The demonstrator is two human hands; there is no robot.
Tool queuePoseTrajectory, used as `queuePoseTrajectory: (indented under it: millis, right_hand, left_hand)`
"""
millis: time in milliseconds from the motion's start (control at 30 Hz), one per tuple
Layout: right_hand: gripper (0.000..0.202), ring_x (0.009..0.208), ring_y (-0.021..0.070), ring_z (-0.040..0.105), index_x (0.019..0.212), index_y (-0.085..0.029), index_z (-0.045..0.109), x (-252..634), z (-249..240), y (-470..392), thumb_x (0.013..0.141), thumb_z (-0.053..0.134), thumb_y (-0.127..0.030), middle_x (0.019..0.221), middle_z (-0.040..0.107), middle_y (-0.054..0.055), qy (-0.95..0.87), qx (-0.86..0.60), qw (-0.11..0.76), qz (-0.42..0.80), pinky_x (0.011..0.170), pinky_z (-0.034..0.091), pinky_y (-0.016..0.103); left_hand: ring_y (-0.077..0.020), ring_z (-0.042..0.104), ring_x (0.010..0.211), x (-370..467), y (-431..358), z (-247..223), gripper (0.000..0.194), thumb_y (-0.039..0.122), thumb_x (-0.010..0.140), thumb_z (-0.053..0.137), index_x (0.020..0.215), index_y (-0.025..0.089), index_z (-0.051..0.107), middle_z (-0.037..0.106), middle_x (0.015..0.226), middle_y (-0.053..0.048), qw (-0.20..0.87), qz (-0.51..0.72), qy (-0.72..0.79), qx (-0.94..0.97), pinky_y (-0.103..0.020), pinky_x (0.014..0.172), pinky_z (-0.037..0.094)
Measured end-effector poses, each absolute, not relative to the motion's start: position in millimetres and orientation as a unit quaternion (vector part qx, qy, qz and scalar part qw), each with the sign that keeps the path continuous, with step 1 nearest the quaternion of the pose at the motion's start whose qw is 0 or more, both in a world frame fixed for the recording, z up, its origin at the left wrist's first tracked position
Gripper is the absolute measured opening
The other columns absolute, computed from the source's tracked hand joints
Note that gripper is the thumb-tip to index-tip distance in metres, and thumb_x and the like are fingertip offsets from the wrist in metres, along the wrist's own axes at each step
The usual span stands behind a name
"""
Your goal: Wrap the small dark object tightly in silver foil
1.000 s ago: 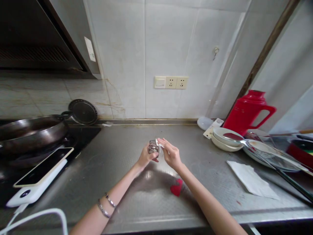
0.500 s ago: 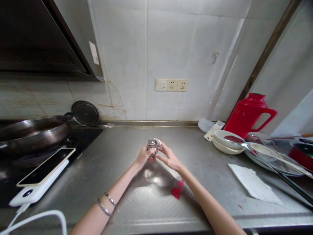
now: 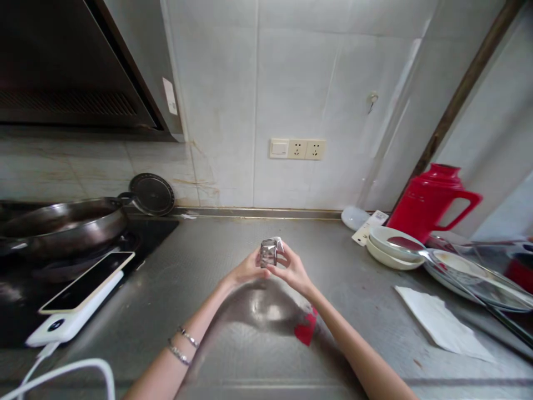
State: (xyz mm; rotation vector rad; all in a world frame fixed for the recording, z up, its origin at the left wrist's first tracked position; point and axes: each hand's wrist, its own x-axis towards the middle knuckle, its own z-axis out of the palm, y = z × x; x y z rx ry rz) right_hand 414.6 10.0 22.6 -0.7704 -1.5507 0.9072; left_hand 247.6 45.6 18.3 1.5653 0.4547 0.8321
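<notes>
1. A steel counter runs below a grey tiled wall; a red scrap lies near the right forearm.
2. The small shiny object is between both hands, above the counter's middle, roughly upright, its long axis seemingly vertical.
3. Print on the hood sticker and white card is too small to read.
4. The left hand pinches the object's left side; the right hand, fingers curved and slightly parted, grips its right side, touching a white tissue.

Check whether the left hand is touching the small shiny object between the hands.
Touching. The head view shows the left hand with its fingers against the left side of the small shiny object, no gap visible there.
</notes>
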Motion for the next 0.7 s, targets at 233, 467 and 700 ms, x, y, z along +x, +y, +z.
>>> queuePoseTrajectory:
  millis: [233,467,700]
  right_hand:
    - [0.049,0.097,0.0210,0.062,0.114,-0.021,0.057,409,33,4,0.069,0.073,-0.032,0.109,0.063,0.007,-0.638,-0.340,0.532,0.440,0.082,0.054,0.036]
    - [0.051,0.098,0.0214,0.060,0.114,-0.021,0.058,410,34,2,0.069,0.073,-0.038,0.110,0.062,0.007,-0.638,-0.344,0.530,0.440,0.082,0.054,0.035]
    - [0.047,0.071,0.0188,0.063,0.082,-0.016,0.063,418,21,20,0.081,0.049,-0.061,0.080,0.064,0.005,-0.578,-0.416,0.574,0.404,0.065,0.055,0.032]
  left_hand:
    - [-0.0341,0.047,0.121,248,47,11,0.129,0.029,0.042,0.089,0.144,0.024,0.010,0.030,0.145,-0.022,0.440,0.429,0.291,0.733,-0.045,0.096,0.043]
    - [-0.0238,0.063,0.096,248,43,17,0.089,0.032,0.055,0.083,0.128,0.018,0.034,0.062,0.114,-0.012,0.385,0.413,0.300,0.769,-0.037,0.084,0.050]
    - [-0.0213,0.062,0.093,253,34,19,0.084,0.027,0.056,0.081,0.125,0.019,0.035,0.062,0.109,-0.009,0.373,0.401,0.295,0.783,-0.033,0.083,0.049]
